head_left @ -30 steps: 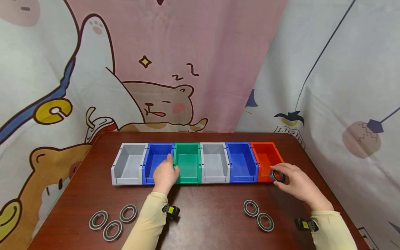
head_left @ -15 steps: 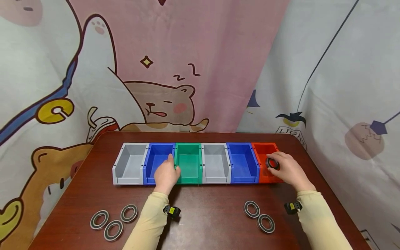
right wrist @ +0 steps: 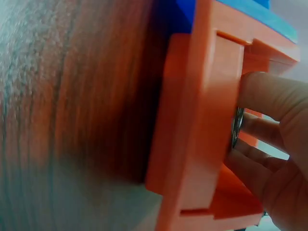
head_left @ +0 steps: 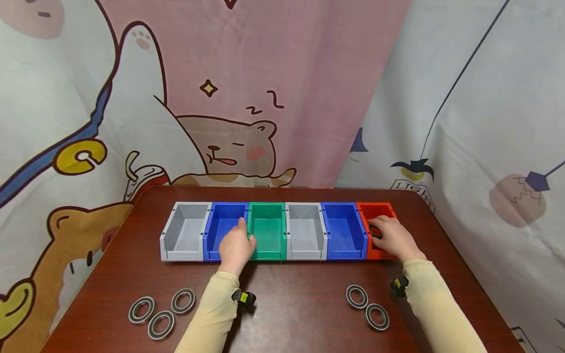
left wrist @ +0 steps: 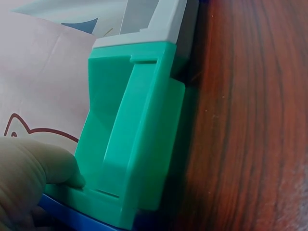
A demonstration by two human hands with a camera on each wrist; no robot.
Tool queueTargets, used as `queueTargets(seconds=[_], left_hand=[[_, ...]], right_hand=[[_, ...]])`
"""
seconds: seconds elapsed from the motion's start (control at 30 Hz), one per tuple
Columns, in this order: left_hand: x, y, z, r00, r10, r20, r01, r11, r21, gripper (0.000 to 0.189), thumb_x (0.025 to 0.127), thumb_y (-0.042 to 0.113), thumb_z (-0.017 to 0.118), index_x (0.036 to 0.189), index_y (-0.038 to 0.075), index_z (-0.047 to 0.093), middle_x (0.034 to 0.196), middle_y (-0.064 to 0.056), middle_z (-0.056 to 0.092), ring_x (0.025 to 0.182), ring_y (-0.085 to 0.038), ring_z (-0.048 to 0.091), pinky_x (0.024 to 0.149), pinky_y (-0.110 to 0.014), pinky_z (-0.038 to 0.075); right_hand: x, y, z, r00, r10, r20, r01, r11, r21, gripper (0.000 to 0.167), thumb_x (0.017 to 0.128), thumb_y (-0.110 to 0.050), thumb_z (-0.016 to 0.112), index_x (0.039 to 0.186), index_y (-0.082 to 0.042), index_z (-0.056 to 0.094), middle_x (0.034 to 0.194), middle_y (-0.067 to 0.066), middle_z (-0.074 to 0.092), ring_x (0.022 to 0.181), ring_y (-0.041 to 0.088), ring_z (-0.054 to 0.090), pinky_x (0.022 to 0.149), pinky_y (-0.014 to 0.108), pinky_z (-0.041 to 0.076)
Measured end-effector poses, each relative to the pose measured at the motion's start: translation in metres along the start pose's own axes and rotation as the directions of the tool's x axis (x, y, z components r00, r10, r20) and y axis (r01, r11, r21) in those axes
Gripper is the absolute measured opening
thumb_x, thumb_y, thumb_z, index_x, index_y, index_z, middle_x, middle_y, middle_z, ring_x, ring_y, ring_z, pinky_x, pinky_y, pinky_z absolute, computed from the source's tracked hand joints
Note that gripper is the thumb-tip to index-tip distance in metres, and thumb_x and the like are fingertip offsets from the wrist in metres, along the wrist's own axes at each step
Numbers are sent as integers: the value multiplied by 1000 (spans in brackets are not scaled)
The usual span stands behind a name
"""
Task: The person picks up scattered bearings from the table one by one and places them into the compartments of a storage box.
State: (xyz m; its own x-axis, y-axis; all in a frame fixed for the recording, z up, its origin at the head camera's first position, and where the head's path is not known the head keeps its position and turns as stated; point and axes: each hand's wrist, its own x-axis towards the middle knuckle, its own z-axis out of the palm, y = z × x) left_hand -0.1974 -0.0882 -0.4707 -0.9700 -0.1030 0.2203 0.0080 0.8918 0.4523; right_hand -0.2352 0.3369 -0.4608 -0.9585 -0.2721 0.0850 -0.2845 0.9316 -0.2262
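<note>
In the head view, my right hand (head_left: 392,237) reaches into the red bin (head_left: 375,210), holding a ball bearing (head_left: 375,231) between thumb and fingers. The right wrist view shows only the edge of that bearing (right wrist: 237,126), partly behind the bin's front lip and the fingers. My left hand (head_left: 236,246) grips the shared wall of the left blue bin (head_left: 214,256) and the green bin (head_left: 268,255). Its thumb (left wrist: 53,166) lies over the green side in the left wrist view; the other fingers are mostly hidden.
A grey bin (head_left: 182,256) ends the row at the left; another grey bin (head_left: 305,255) and a blue bin (head_left: 345,255) stand between green and red. Several bearings lie on the brown table (head_left: 282,314): three at left, including one bearing (head_left: 161,325), and two at right, including another (head_left: 376,317).
My right hand has carried the bearing leftward from the red bin's front right corner and down into that bin. My left hand has stayed in place.
</note>
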Motion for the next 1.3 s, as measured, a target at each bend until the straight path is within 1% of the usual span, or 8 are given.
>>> queueTargets(seconds=[0.17, 0.37, 0.47, 0.7, 0.87, 1.0, 1.17, 1.3], left_hand=[[0, -1, 0, 1000, 2, 1, -2, 1000, 4, 61, 86, 18, 67, 138, -8, 51, 97, -22, 69, 68, -35, 64, 51, -46, 48], [0, -1, 1, 1000, 4, -3, -4, 1000, 4, 61, 86, 18, 67, 138, -9, 51, 98, -22, 68, 72, -36, 65, 54, -47, 49], [0, -1, 1, 1000, 7, -10, -7, 1000, 0, 60, 85, 17, 67, 137, -9, 52, 96, -22, 68, 71, -36, 65, 54, -48, 49], [-1, -1, 1, 1000, 0, 1, 0, 1000, -1, 62, 85, 18, 67, 139, -9, 51, 95, -21, 68, 63, -32, 61, 49, -44, 46], [-1, 0, 0, 1000, 4, -5, -4, 1000, 0, 62, 85, 17, 67, 138, -9, 51, 96, -21, 68, 65, -33, 62, 50, -45, 47], [-1, 0, 1, 1000, -1, 4, 1, 1000, 1, 62, 85, 18, 68, 139, -8, 51, 95, -21, 68, 64, -32, 62, 49, -44, 46], [-1, 0, 1, 1000, 2, -1, -2, 1000, 3, 62, 85, 17, 68, 139, -9, 51, 94, -20, 68, 64, -32, 62, 48, -44, 46], [-2, -1, 0, 1000, 12, -14, -12, 1000, 3, 62, 84, 17, 68, 138, -9, 51, 93, -21, 68, 63, -32, 62, 47, -44, 45]], right_hand=[[4, 1, 8, 1000, 19, 13, -18, 1000, -15, 51, 80, -9, 78, 126, 6, 62, 122, 26, 60, 111, 44, 54, 93, 59, 46], [8, 1, 13, 998, 50, 44, -49, 998, -28, 55, 80, -9, 79, 128, 8, 60, 124, 27, 59, 111, 45, 53, 93, 59, 45], [9, 2, 16, 997, 60, 49, -59, 998, -21, 55, 80, -9, 79, 129, 8, 59, 125, 27, 58, 112, 45, 53, 94, 60, 45], [10, 4, 22, 997, 59, 50, -59, 998, -7, 53, 82, -7, 76, 129, 8, 59, 127, 28, 57, 115, 48, 51, 97, 61, 42], [11, 3, 23, 996, 65, 53, -64, 998, -16, 52, 81, -5, 75, 129, 9, 59, 127, 29, 56, 116, 49, 51, 98, 61, 41], [9, 2, 20, 995, 79, 65, -78, 997, -15, 53, 83, -7, 73, 131, 9, 57, 129, 29, 56, 118, 48, 51, 99, 62, 40], [1, -4, 8, 994, 80, 70, -82, 996, 21, 52, 89, -12, 68, 135, 7, 54, 131, 29, 55, 121, 47, 51, 98, 63, 40], [-9, -9, -6, 995, 65, 74, -70, 996, 58, 48, 90, -14, 68, 133, 5, 58, 125, 26, 61, 115, 45, 57, 94, 62, 44]])
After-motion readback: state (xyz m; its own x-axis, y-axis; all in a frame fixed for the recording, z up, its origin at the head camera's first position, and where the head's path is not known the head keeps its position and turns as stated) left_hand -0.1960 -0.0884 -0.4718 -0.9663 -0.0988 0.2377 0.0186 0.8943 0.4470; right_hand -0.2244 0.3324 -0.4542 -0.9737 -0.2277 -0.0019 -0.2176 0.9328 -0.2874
